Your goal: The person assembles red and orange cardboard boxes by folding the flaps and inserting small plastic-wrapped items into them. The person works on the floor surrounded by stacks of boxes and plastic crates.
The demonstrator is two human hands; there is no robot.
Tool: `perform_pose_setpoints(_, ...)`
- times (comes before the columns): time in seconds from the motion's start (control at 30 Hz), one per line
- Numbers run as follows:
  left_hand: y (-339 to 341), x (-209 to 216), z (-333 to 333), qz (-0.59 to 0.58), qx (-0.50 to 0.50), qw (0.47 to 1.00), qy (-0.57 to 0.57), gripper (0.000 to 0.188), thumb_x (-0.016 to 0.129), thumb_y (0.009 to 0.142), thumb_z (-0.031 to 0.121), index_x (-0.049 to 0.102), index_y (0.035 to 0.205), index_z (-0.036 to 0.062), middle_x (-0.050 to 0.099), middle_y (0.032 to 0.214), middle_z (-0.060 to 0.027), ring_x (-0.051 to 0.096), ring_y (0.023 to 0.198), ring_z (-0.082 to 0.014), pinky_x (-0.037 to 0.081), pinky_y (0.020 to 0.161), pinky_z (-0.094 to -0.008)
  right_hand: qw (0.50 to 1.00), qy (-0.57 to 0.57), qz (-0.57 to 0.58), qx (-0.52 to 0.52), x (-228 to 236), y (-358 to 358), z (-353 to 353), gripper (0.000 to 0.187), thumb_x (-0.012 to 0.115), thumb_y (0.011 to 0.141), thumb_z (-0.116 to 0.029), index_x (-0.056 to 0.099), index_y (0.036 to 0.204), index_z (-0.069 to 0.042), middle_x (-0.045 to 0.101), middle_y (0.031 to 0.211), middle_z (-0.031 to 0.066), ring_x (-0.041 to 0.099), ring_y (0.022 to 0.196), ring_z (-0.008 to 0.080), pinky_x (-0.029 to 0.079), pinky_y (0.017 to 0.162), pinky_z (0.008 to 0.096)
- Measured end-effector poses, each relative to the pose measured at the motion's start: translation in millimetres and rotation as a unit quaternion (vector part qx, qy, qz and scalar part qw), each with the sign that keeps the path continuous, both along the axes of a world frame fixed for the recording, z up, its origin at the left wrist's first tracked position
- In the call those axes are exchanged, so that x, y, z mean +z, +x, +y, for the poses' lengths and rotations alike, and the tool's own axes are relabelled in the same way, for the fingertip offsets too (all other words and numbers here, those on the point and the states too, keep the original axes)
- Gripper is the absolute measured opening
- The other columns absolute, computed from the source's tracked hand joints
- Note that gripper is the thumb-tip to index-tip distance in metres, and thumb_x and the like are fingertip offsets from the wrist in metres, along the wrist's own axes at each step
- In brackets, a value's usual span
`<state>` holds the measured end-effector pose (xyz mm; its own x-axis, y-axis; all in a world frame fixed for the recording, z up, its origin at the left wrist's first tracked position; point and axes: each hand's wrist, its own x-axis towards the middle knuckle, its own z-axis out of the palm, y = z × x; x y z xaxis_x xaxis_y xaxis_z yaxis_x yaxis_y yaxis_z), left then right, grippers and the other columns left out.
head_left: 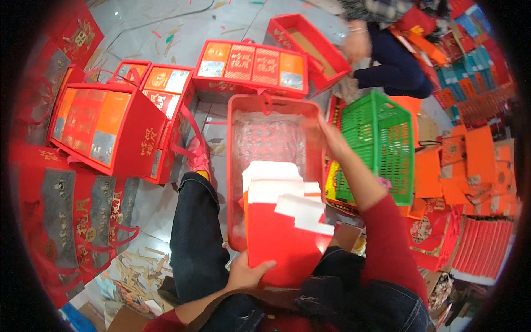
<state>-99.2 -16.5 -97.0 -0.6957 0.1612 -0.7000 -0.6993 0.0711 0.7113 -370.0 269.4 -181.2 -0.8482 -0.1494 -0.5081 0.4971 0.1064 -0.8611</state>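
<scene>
A stack of flat red cartons (282,238) with white flaps lies over the near end of a pinkish-red plastic tub (234,221). My left hand (250,272) is closed on the stack's lower left corner, with the thumb on top. My right hand (330,137) is at the tub's right rim and seems to grip it; its fingers are partly hidden. Inside the tub, crumpled clear plastic film (271,138) covers the bottom, where a pink pattern of holes shows through.
Red and orange gift boxes (94,124) with ribbon handles stand left and ahead, beside an open red box (312,50). A green basket (395,144) is right of the tub. Orange bags (478,155) lie farther right. Another person's hand (357,44) appears at the top.
</scene>
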Motion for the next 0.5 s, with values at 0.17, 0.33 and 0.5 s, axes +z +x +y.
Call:
perform_pose_setpoints(0.17, 18, -5, 10, 0.089, -0.022, 0.99, 0.103, 0.041, 0.072, 0.076, 0.009, 0.057, 0.112, -0.002, 0.066, 0.101, -0.0082, 0.061, 0.092, -0.0144, 0.048, 0.082, -0.0291, 0.99, -0.136, -0.024, -0.015, 138, 228, 9, 0.067, 0.056, 0.088, -0.041, 0.031, 0.141, -0.01, 0.053, 0.119, 0.0077, 0.056, 0.103, 0.0182, 0.047, 0.083, 0.032)
perform_pose_setpoints(0.33, 16, 39, -5, 0.265, -0.238, 0.925, 0.134, 0.049, 0.075, 0.071, 0.011, 0.057, 0.115, -0.0011, 0.066, 0.101, -0.0095, 0.061, 0.094, -0.018, 0.046, 0.087, -0.0308, 0.971, -0.001, 0.126, -0.204, 207, 381, -16, 0.06, 0.058, 0.087, -0.013, 0.029, 0.139, -0.004, 0.051, 0.122, 0.0112, 0.056, 0.102, 0.0192, 0.048, 0.082, 0.0303)
perform_pose_setpoints(0.5, 43, 128, -10, 0.44, -0.495, 0.748, -0.049, 0.048, 0.076, 0.068, 0.024, 0.059, 0.107, 0.0014, 0.064, 0.102, -0.018, 0.06, 0.097, -0.0344, 0.047, 0.083, -0.0393, 0.882, -0.06, 0.308, -0.351, 232, 487, -41, 0.047, 0.057, 0.089, -0.014, 0.039, 0.13, -0.003, 0.056, 0.114, 0.0073, 0.056, 0.093, 0.0123, 0.047, 0.074, 0.0249)
